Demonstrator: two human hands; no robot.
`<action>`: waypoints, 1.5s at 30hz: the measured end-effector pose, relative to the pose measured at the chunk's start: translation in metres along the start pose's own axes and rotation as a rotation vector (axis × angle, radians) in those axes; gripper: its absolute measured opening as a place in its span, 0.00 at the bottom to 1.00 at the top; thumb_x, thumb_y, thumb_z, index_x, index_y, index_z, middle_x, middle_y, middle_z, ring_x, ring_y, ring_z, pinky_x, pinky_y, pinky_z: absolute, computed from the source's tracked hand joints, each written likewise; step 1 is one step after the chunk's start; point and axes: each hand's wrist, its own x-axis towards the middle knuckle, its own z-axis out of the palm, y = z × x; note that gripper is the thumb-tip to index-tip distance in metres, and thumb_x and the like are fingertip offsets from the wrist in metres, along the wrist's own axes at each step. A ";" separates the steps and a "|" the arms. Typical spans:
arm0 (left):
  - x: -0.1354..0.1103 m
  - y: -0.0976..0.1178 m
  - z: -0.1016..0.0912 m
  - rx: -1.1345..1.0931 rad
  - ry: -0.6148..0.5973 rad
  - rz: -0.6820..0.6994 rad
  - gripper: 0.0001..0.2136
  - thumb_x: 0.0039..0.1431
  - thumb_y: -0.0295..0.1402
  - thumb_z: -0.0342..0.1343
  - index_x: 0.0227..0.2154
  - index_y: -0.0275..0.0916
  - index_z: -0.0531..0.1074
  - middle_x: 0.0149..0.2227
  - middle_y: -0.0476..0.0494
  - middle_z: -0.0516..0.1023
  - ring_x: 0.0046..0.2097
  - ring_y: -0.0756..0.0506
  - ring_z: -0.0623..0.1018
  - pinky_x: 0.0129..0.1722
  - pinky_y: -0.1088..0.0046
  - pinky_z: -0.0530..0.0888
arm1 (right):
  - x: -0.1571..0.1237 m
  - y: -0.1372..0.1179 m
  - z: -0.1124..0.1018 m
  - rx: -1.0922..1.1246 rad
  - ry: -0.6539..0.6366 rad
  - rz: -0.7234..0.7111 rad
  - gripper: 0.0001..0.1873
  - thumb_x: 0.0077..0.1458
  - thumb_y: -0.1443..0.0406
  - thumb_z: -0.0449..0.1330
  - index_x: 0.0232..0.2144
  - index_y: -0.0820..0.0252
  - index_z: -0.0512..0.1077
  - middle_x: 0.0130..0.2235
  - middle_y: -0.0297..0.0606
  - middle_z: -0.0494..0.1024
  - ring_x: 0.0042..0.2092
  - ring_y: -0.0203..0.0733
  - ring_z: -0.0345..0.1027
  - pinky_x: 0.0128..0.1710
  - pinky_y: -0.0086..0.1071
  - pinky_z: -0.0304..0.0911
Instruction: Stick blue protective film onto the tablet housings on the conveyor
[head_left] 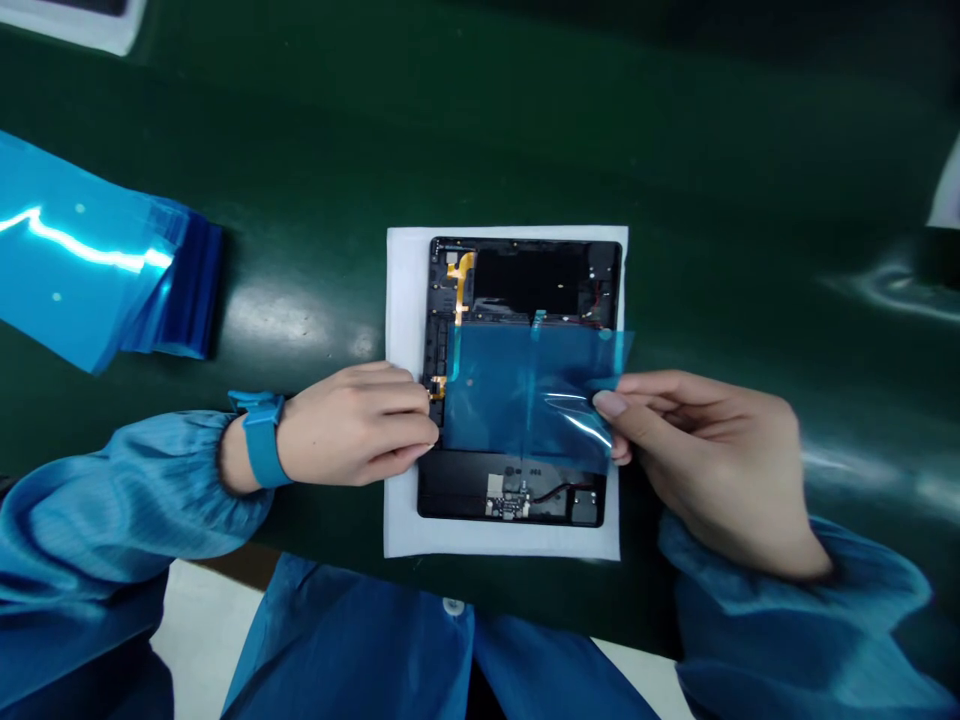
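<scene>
An opened tablet (517, 280) lies on a white sheet (406, 300), its inside facing up, with an orange flex cable (460, 290) and a small circuit board (508, 497) showing. Across its middle is a clear blue film (491, 390), bent up at the right, where it reflects light. My right hand (705, 450) pinches the film's right edge between thumb and fingers. At the tablet's left edge, my left hand (360, 425) is closed with curled fingers, close to the film's left side. Whatever its fingertips grip is hidden. A blue wrist strap (264, 440) circles my left wrist.
A stack of blue films (97, 260) lies on the dark green table (337, 130) at the left, its top sheets fanned out. Part of another white sheet (112, 35) with a dark object on it shows at the top left. Something white (946, 190) is cut off at the right edge.
</scene>
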 end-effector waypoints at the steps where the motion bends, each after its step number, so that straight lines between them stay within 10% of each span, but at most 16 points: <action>1: 0.000 0.000 0.000 0.000 0.000 -0.001 0.09 0.69 0.28 0.53 0.35 0.37 0.77 0.35 0.45 0.79 0.36 0.47 0.76 0.38 0.69 0.75 | 0.000 0.000 0.000 -0.008 0.002 0.001 0.08 0.52 0.60 0.74 0.35 0.54 0.83 0.22 0.30 0.77 0.21 0.29 0.68 0.23 0.21 0.67; 22: 0.000 0.003 -0.013 0.150 0.060 -0.102 0.09 0.69 0.31 0.57 0.46 0.34 0.77 0.37 0.42 0.81 0.37 0.46 0.79 0.39 0.68 0.77 | 0.005 0.001 0.008 0.147 0.020 -0.082 0.14 0.55 0.57 0.72 0.43 0.54 0.79 0.26 0.30 0.77 0.20 0.33 0.66 0.18 0.30 0.63; 36: 0.084 0.010 -0.012 0.566 -0.503 -0.140 0.26 0.68 0.27 0.47 0.67 0.49 0.66 0.47 0.37 0.75 0.46 0.39 0.75 0.44 0.62 0.68 | 0.022 0.005 0.017 0.379 0.089 -0.154 0.16 0.53 0.55 0.72 0.30 0.59 0.73 0.21 0.27 0.72 0.16 0.27 0.57 0.14 0.25 0.51; 45: 0.095 0.009 -0.004 0.493 -0.508 -0.226 0.32 0.64 0.29 0.50 0.71 0.50 0.58 0.55 0.36 0.74 0.52 0.35 0.76 0.52 0.56 0.69 | 0.020 0.009 0.015 0.120 0.022 -0.293 0.12 0.61 0.56 0.64 0.37 0.59 0.77 0.27 0.31 0.77 0.19 0.30 0.63 0.19 0.27 0.58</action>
